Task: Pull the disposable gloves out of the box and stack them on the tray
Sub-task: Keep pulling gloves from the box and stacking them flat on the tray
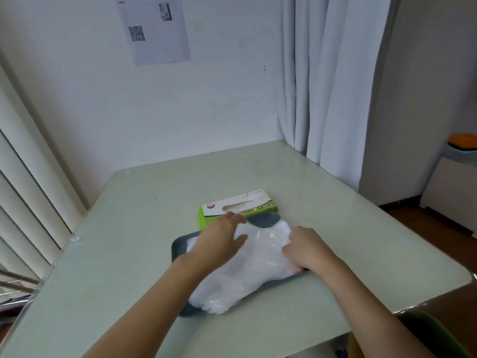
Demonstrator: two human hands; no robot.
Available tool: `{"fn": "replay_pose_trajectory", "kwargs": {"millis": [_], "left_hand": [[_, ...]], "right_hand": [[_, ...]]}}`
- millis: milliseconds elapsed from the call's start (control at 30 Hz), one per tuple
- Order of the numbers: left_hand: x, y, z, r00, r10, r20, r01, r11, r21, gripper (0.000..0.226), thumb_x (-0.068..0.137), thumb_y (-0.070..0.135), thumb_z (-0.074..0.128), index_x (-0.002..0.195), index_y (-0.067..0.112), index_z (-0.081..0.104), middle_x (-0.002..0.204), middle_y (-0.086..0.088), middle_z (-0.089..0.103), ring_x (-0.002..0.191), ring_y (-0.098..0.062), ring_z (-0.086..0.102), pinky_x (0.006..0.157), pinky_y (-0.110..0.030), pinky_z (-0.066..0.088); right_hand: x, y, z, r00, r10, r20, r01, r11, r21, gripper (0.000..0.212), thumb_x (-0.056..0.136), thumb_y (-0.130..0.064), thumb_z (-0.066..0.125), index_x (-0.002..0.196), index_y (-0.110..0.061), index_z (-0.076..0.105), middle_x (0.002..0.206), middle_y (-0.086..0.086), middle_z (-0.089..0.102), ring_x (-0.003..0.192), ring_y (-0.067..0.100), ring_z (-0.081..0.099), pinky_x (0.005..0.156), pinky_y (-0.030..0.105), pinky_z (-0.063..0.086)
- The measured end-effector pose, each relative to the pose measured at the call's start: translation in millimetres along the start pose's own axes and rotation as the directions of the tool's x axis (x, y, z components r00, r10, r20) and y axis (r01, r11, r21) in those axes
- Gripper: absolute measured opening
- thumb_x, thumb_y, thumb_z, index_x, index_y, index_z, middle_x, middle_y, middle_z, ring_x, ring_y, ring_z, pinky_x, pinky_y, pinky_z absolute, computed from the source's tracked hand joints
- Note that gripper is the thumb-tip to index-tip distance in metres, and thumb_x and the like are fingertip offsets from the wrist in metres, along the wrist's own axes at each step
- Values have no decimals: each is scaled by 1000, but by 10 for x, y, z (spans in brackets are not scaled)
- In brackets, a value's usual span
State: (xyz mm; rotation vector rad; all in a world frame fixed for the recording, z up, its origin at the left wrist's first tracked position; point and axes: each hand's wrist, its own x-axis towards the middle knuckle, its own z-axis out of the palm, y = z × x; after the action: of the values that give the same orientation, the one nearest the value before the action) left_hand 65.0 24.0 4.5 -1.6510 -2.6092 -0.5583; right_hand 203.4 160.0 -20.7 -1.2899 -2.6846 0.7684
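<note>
Head view: left hand (219, 240) lies flat, fingers straight, on the gloves (255, 272), already a thick heap on the tray (177, 250); right hand (305, 248) pinches the heap's edge. Stacking looks well along, though the box (238, 205) behind may hold more.

Atop tray (178, 248) lie gloves (258, 267); box (238, 204) seemingly abuts behind.

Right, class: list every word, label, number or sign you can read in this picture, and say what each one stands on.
Glove box top: a line of printed characters, too blurred to read.
Its near edge: small coloured icons, too small to read.
Sheet of paper on the wall: a QR code and a header line, too small to read.
No text can be quoted.
</note>
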Motion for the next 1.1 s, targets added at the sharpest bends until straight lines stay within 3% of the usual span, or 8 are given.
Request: {"fn": "replay_pose_trajectory", "kwargs": {"millis": [133,233,367,433,600,733,933,1100], "left_hand": [[-134,83,215,923,158,351,-186,981,47,62,100,38,45,153,18,19,160,3,17,147,-11,13,114,-22,7],[-152,50,322,884,149,444,-185,982,40,65,102,38,39,155,18,9,162,3,4,148,-11,1,114,-21,-1],[-148,23,362,877,182,445,-223,974,41,66,102,38,37,155,16,4,162,0,1,149,-14,-1,115,-24,-1],[-125,-18,414,880,215,424,-259,965,49,66,102,38,38,155,15,6,163,-2,4,149,-16,2,118,-29,3],[-140,12,418,873,211,439,-270,960,77,65,103,36,35,155,12,4,162,-4,1,149,-17,2,117,-27,1],[-179,36,352,872,207,444,-247,968,34,64,104,35,34,154,11,4,162,-4,-2,149,-13,0,115,-21,-1],[-200,5,374,871,206,446,-228,974,-5,63,104,37,34,155,13,4,162,-2,-2,149,-13,-1,115,-20,-2],[-193,-30,405,871,213,443,-227,974,-21,64,104,37,34,155,14,4,162,-2,-1,149,-12,-2,116,-21,-2]], "right_hand": [[-28,-12,-9,1000,-4,3,4,1000,-6,26,84,-13,51,64,-14,35,70,1,44,64,22,46,43,23,26],[-140,-61,-45,988,-61,-141,53,997,-60,15,88,-22,59,88,-10,50,97,8,54,91,28,56,61,26,39],[-251,-216,56,772,-369,-518,455,889,46,16,86,-1,58,100,-7,61,105,6,57,95,25,58,80,29,41],[-197,-279,140,796,-431,-424,518,848,111,21,88,2,50,98,-8,66,103,3,62,92,21,60,83,28,45],[270,-270,150,909,-351,-225,367,930,30,20,87,-16,60,106,-10,65,116,7,57,112,24,49,92,24,37],[435,-368,78,947,-319,-37,318,947,-44,22,80,-29,68,88,-9,73,102,5,60,110,23,43,92,26,37],[546,-347,1,935,-355,-10,355,933,58,23,64,-26,82,58,-33,61,85,-8,61,101,18,52,84,24,44],[561,-306,8,920,-391,-27,392,918,70,26,60,-30,86,55,-33,61,83,-5,64,95,16,55,77,25,46]]}}
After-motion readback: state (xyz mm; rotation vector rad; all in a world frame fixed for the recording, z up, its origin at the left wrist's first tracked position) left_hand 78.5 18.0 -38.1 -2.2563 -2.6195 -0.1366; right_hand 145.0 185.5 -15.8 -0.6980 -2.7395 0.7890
